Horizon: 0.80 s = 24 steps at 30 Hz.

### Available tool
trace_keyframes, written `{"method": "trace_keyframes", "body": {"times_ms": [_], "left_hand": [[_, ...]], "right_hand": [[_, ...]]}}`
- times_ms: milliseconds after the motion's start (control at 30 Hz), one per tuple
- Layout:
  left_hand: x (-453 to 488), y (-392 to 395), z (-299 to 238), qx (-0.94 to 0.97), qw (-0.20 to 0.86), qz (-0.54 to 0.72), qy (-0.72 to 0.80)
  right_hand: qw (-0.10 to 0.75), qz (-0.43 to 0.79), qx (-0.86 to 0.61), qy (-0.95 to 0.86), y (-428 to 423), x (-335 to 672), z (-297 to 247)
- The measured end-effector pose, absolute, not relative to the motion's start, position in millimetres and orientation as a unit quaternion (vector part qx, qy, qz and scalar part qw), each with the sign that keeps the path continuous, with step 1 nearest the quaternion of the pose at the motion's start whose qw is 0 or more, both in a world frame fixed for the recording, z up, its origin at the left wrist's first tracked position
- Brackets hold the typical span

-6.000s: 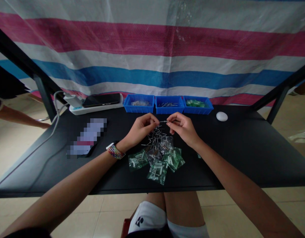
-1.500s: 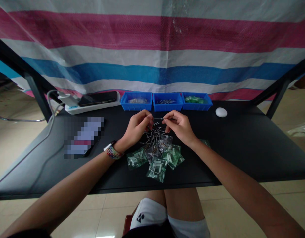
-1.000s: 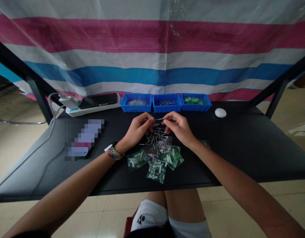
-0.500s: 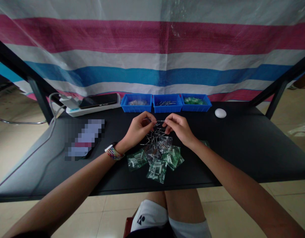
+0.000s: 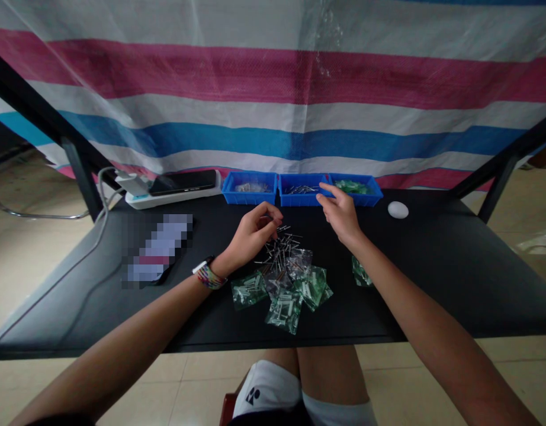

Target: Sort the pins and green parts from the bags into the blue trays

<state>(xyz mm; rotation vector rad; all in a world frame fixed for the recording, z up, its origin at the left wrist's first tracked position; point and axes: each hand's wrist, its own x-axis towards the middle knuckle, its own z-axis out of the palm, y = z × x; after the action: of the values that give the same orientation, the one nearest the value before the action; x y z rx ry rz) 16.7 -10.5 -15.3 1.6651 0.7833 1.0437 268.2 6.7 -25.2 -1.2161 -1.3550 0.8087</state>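
Note:
My left hand (image 5: 256, 229) hovers at the upper left edge of a loose pile of thin metal pins (image 5: 279, 251), its thumb and fingers closed together. Whatever they hold is too small to make out. My right hand (image 5: 341, 212) is in front of the middle blue bin (image 5: 302, 199), which contains similar pins. Its index finger and thumb point left with a gap between them, and I see nothing held. Small clear bags (image 5: 298, 263) and green-tinted bags (image 5: 284, 310) with pale pieces inside lie just below the pile.
Beside the middle bin stand a left blue bin (image 5: 249, 198) with pale pieces and a right blue bin (image 5: 374, 195) with green packets. A power strip (image 5: 166, 200) carries a dark phone (image 5: 183, 182). A blurred-out device (image 5: 160, 248), white oval object (image 5: 398, 210) and green packet (image 5: 360, 272) lie on the table.
My right hand has moved up and right, away from my left hand, to the bins, and its fingers have spread. The thin pin seen between both hands no longer shows there.

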Motion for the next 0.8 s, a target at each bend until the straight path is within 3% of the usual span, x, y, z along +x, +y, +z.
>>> {"method": "trace_keyframes", "body": {"times_ms": [100,333,800], "left_hand": [[17,-11,-15,0.689,0.488,0.429,0.321],[19,-12,-13,0.691,0.48,0.431,0.327],[19,-9,-20,0.692,0.485,0.427,0.321]], "right_hand": [[0.52,0.281,-0.525,-0.612,-10,260,-27],[0.307,0.206,-0.513,-0.775,-34,244,-24],[0.306,0.186,-0.51,-0.782,-34,239,-26]]}}
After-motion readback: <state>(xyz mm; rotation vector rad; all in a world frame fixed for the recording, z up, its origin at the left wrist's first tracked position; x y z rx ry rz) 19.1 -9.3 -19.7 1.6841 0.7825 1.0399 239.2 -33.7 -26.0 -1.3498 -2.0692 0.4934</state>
